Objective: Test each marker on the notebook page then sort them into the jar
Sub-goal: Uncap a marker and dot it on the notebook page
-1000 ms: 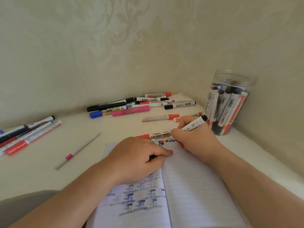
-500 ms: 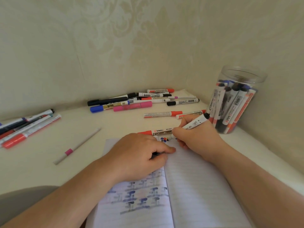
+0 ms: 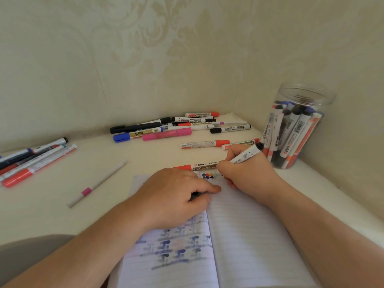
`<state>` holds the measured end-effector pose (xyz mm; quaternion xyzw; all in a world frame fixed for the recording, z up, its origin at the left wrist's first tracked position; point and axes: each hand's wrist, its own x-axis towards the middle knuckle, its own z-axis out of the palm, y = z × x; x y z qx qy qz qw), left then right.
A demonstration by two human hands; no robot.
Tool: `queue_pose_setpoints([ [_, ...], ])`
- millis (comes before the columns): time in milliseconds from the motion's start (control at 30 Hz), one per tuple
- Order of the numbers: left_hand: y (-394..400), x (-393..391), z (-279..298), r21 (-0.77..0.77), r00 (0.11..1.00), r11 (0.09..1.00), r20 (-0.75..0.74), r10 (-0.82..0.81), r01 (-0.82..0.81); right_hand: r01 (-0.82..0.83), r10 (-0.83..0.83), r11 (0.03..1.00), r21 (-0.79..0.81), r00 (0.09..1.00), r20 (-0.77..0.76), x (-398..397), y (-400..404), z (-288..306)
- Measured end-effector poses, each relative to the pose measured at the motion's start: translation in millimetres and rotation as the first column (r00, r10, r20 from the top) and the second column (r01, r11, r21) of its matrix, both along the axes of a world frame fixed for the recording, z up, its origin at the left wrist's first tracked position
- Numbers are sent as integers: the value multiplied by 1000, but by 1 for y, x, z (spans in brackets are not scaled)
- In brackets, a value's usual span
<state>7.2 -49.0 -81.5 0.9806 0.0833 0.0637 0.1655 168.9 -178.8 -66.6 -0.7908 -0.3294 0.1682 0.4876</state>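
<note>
An open lined notebook [image 3: 245,242] lies at the near edge of the cream table. My right hand [image 3: 247,175] grips a white marker with a black end [image 3: 247,155], its tip down on the page's top edge beside several small ink dots [image 3: 208,176]. My left hand [image 3: 176,196] rests on the left page, fingers closed around a small black piece, likely the marker's cap [image 3: 196,195]. A clear plastic jar [image 3: 295,129] stands at the right by the wall, holding several markers upright.
A red-capped whiteboard marker [image 3: 199,166] lies just beyond the notebook. Several loose markers [image 3: 166,127] are piled at the back corner, two red-capped ones [image 3: 205,144] nearer. More markers [image 3: 35,161] lie at the far left. A thin white pen with a pink band [image 3: 97,185] lies left of the notebook.
The camera view has tilted slightly, so everything sits a little lower and to the right. My right hand stays at the page's top edge with the marker; my left hand has not moved.
</note>
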Motion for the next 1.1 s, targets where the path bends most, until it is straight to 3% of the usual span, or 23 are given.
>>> queue_pose_setpoints([
  [133, -1, 0, 2, -2, 1000, 1000, -9, -3, 3, 3, 0, 999, 50, 998, -66, 3, 0, -1],
  [633, -1, -2, 4, 20, 999, 999, 0, -32, 32, -18, 21, 999, 45, 998, -61, 4, 0, -4],
  [733, 0, -3, 3, 10, 999, 999, 9, -34, 34, 6, 15, 992, 124, 986, -165, 8, 2, -1],
  [867, 3, -7, 2, -165, 996, 986, 83, 37, -23, -21, 177, 938, 345, 886, -429, 20, -7, 5],
  [967, 9, -6, 2, -324, 981, 942, 136, 140, -89, -117, 326, 897, 425, 825, -462, 24, -15, 9],
  [1100, 13, -6, 2, -457, 966, 882, 159, 204, -111, -123, 367, 885, 450, 779, -509, 26, -17, 10],
])
